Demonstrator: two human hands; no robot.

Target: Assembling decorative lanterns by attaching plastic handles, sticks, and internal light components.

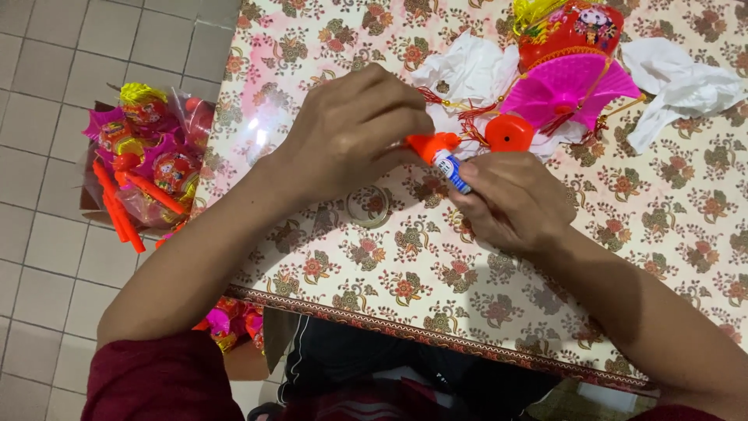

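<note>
Battery-fitting step: the left hand (354,129) pinches an orange holder (431,145) over the tabletop (405,273); right hand (510,199) fingers pinch a battery (453,171), half in. Next needs a straight, firm push.

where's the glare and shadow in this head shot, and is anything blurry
Head view: a white glare patch on the glossy floral tablecloth just beyond the left hand; soft shadows fall under both forearms and the right hand; the small orange-capped tube is sharp, the box of red and pink toy lanterns slightly soft.
</note>
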